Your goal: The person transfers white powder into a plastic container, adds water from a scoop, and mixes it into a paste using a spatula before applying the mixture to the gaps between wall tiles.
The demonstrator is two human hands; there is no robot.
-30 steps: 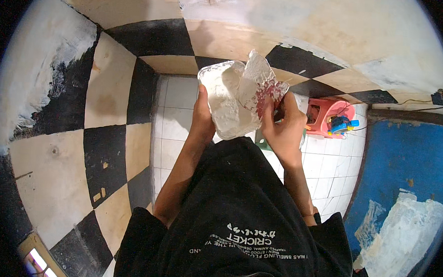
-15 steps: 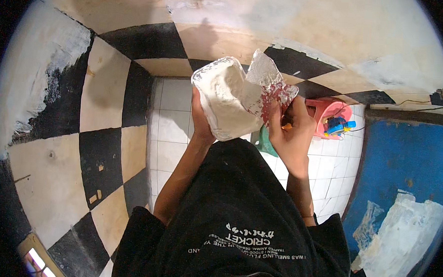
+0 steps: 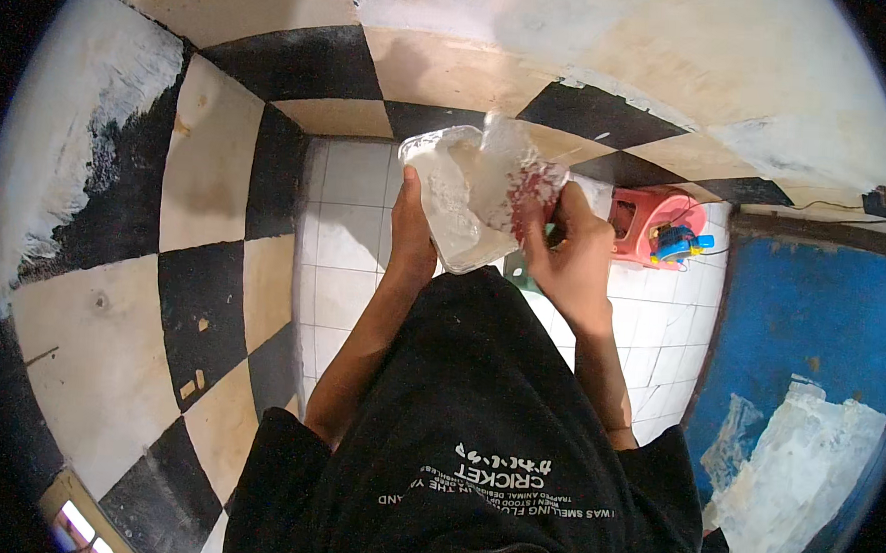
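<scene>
My left hand (image 3: 413,235) grips the left side of a rectangular plastic tub (image 3: 439,196) that holds white paste. My right hand (image 3: 575,248) is closed on a red, flat scraper (image 3: 531,189) smeared with white, its pale upper part blurred and held over the right part of the tub. The tub and scraper are above the black shirt (image 3: 468,378) on my body. A green object (image 3: 518,273), partly hidden, lies behind my right hand.
A pink plastic stool (image 3: 642,202) with a blue-and-yellow object (image 3: 677,244) stands on the white tiled floor (image 3: 340,231). Black-and-beige checkered walls (image 3: 218,165) surround it. A blue panel (image 3: 792,305) with white patches is at the right, with wires (image 3: 817,204) above.
The scraper and my right hand moved right, then back left and slightly down. The tub tilted a little and shifted with my left hand; the scraper is now blurred.
</scene>
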